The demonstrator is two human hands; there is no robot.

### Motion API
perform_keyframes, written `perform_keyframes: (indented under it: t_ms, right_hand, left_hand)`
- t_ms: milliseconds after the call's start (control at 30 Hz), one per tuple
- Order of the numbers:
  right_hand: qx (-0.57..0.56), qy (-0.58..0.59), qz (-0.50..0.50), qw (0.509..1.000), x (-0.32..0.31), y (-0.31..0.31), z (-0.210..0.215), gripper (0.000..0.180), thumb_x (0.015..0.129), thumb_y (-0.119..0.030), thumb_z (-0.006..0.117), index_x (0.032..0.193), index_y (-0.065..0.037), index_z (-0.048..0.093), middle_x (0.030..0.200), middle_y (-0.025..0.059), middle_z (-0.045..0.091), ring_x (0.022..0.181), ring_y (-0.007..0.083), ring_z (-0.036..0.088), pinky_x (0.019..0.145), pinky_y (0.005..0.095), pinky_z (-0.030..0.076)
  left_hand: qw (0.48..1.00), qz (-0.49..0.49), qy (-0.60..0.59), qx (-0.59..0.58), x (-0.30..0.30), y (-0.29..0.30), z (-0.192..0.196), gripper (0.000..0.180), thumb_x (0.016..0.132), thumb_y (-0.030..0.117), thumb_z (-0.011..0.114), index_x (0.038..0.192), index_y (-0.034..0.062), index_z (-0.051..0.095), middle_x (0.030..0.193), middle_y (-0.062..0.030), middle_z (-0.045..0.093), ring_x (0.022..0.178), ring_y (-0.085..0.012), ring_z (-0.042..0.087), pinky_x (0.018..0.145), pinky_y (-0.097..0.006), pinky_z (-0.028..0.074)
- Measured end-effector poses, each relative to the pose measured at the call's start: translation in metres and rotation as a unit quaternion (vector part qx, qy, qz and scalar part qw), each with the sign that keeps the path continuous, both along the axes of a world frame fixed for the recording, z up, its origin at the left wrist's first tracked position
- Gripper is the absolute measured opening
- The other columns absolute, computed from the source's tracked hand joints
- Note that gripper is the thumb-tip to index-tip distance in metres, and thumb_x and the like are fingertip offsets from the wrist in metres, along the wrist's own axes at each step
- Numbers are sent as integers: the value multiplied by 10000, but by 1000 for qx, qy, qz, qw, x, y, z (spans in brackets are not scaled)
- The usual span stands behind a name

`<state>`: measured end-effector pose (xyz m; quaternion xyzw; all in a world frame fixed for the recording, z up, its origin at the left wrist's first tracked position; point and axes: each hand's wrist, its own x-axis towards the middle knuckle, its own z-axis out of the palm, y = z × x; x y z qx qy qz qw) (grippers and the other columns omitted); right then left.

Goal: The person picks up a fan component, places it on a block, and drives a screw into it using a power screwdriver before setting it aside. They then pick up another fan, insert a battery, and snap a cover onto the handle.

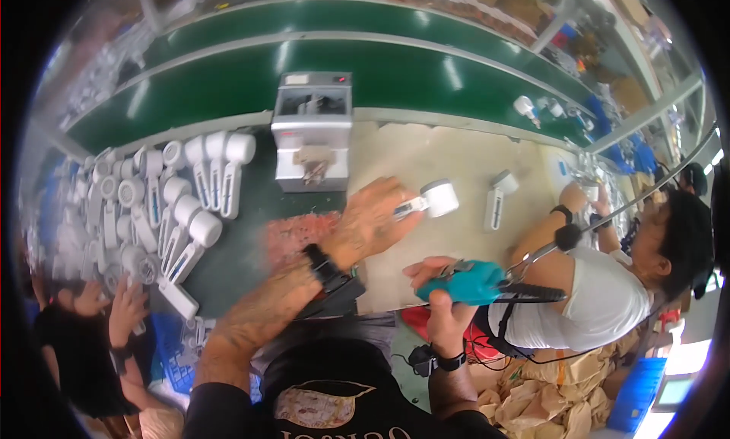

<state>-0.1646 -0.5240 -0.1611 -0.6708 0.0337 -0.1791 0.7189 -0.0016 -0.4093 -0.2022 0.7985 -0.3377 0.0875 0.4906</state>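
Observation:
My left hand [371, 220] is closed round the handle of a white device with a round, drum-like head [441, 198], holding it over the beige board. In my right hand [447, 317] is a teal electric screwdriver [462, 283], gripped by its body and attached to a hanging spring and cord. A similar white device [496, 203] with a slotted handle lies to the right. Straight ahead of my left hand stands a grey screw feeder [312, 138] with a clear-topped box.
Many white devices [186, 218] are heaped on the left of the bench. A green conveyor belt [380, 66] runs behind it. A co-worker in a white shirt [601, 306] sits close on the right, another person [84, 355] at lower left. Brown paper [547, 401] lies below right.

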Motion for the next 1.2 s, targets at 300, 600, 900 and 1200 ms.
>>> perform_keyframes:
  t_ms: [300,600,900,1200]
  right_hand:
    - [63,-65,53,994,54,50,25,708,953,-655,566,1161,18,499,726,51,508,632,190,514,586,331,438]
    - [34,-167,94,981,179,115,30,463,1033,-449,576,1062,13,565,711,56,563,634,165,557,590,315,458]
    - [-47,-177,83,980,216,123,3,303,1054,-311,563,1002,-13,584,695,34,583,612,135,573,564,281,447]
    - [-31,-72,93,993,149,96,20,419,1030,-404,584,1060,15,581,685,54,565,604,155,563,558,286,444]
  left_hand:
    - [998,29,-21,57,-45,136,8,220,864,193,761,1038,61,734,969,-111,686,918,-353,643,864,-460,514]
    - [988,21,-76,136,-46,151,-2,445,843,287,732,1228,79,652,1098,-87,621,1049,-297,574,929,-445,472]
    - [994,22,-19,104,-40,150,-9,494,863,331,717,1293,107,620,1087,-75,595,1034,-278,566,939,-436,456]
    - [993,48,-23,104,-40,149,-16,466,813,317,790,1219,120,673,1125,-68,631,1040,-290,574,925,-435,456]
